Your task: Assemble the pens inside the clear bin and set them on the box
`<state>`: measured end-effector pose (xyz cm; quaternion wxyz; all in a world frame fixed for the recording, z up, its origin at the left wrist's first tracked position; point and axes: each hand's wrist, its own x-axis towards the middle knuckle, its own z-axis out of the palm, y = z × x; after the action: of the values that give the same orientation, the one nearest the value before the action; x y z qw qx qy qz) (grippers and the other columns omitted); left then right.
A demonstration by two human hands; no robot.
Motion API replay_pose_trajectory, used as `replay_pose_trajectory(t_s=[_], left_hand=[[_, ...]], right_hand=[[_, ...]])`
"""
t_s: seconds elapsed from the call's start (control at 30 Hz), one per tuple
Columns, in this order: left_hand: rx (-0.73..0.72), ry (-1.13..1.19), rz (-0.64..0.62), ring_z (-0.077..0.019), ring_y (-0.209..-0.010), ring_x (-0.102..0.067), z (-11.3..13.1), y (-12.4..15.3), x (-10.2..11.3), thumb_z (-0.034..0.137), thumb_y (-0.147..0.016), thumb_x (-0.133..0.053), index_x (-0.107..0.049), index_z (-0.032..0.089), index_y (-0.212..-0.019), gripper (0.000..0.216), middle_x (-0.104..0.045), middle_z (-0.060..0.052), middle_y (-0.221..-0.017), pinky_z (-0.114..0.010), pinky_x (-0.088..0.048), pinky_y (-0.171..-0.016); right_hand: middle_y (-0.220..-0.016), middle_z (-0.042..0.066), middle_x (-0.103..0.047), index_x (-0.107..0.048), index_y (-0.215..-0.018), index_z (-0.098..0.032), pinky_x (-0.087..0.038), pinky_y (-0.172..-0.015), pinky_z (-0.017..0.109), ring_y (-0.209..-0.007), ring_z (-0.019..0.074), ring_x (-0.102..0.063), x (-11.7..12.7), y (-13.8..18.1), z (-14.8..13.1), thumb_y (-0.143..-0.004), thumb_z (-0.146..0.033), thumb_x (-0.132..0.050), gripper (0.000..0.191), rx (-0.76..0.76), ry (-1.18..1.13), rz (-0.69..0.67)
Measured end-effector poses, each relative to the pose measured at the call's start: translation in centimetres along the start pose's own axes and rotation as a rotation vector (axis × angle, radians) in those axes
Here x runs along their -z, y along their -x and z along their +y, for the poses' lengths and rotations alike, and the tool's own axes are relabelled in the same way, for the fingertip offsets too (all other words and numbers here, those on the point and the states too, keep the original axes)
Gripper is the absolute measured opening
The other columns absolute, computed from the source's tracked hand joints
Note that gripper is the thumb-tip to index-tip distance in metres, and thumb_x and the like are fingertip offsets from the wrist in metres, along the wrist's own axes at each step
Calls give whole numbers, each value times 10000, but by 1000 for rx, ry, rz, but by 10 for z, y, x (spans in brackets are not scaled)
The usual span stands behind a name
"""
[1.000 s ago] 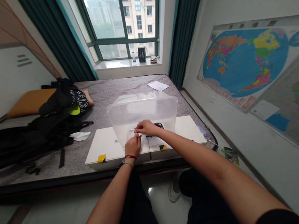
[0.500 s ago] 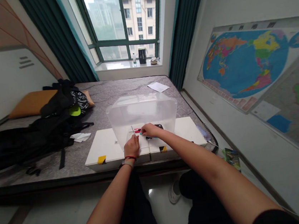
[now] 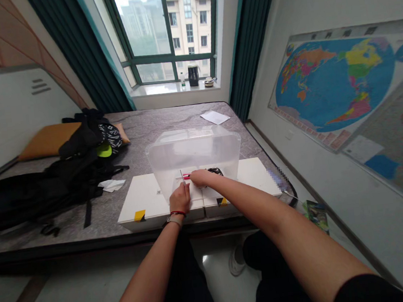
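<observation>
1. The left hand (image 3: 180,198) is pinching one end of a slender stick (image 3: 181,175), whose free end is pointing away from the fingers
2. The right hand (image 3: 200,178) is reaching just beside some red-pink pieces (image 3: 186,176); its fingertips are hiding, so I cannot tell whether they are gripping anything
3. The stick is showing at the clear plastic bin (image 3: 194,147), which is resting on white boxes (image 3: 139,194)
4. It is looking light, stiff and perhaps slippery; a fingertip pinch around its middle is probably suiting it best
</observation>
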<state>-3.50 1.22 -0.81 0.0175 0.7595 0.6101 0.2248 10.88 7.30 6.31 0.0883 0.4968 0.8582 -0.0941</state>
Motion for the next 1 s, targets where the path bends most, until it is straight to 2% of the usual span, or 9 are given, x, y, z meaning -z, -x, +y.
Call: replay_pose_trajectory(t_s=[0.07,0.13,0.2,0.3,0.37,0.43,0.63,0.83,1.0], left_hand=[[-6,-6,4,-183,-724,-615,0,0,0,435,-1015,-168,-563,173,-982,475,-666,-81,-810,-277,-312,-598],[-10,-14,8,-180,-717,-614,0,0,0,439,-1016,-161,-562,174,-982,483,-665,-77,-803,-277,-308,-592],[-9,-23,12,-180,-709,-614,-1,-1,-1,442,-1015,-166,-562,174,-978,479,-664,-74,-797,-280,-303,-583],[-12,-20,14,-180,-699,-612,-1,-1,-2,442,-1014,-183,-562,175,-976,465,-666,-72,-797,-282,-297,-574],[-13,-12,10,-178,-698,-611,-1,-1,-3,436,-1015,-190,-563,177,-981,456,-669,-71,-802,-279,-299,-577],[-11,-10,4,-176,-703,-612,-1,-1,-3,430,-1016,-194,-566,179,-986,449,-671,-70,-809,-277,-306,-584],[-13,-12,9,-180,-708,-615,-2,-1,-3,425,-1016,-197,-572,176,-985,451,-671,-71,-806,-280,-313,-589],[-1,10,4,-182,-716,-618,-2,-1,-4,426,-1013,-209,-577,175,-990,446,-670,-81,-811,-278,-320,-595],[-16,0,11,-180,-713,-615,-2,0,-3,432,-1015,-195,-580,178,-967,464,-668,-80,-801,-279,-311,-593]], right_hand=[[-1015,209,-700,-696,-974,-92,-515,-776,312,-913,258,-678,3,2,2,-817,-155,-624,183,11,5,0],[-984,192,-700,-693,-908,-88,-495,-758,295,-888,242,-664,5,5,4,-836,-156,-581,149,-13,-112,85],[-896,136,-701,-678,-853,-102,-475,-710,259,-816,197,-643,9,7,7,-850,-179,-552,148,-75,-385,218],[-812,56,-665,-647,-903,-128,-441,-594,201,-712,132,-593,18,12,4,-876,-264,-517,190,-131,-972,400],[-819,32,-643,-628,-925,-144,-420,-544,178,-685,109,-566,25,14,-1,-864,-311,-534,201,-81,-1293,459],[-818,15,-626,-623,-890,-152,-413,-534,167,-671,92,-542,31,15,-8,-821,-320,-590,184,-9,-1459,467],[-696,-31,-554,-616,-831,-152,-375,-507,164,-593,72,-478,39,17,-19,-785,-336,-625,191,18,-1465,467],[-645,-45,-521,-597,-830,-159,-350,-492,167,-579,79,-472,40,26,-20,-782,-362,-632,212,-30,-1457,446],[-668,-41,-528,-591,-822,-160,-382,-530,184,-600,82,-475,36,23,-18,-774,-379,-645,230,26,-1411,464]])
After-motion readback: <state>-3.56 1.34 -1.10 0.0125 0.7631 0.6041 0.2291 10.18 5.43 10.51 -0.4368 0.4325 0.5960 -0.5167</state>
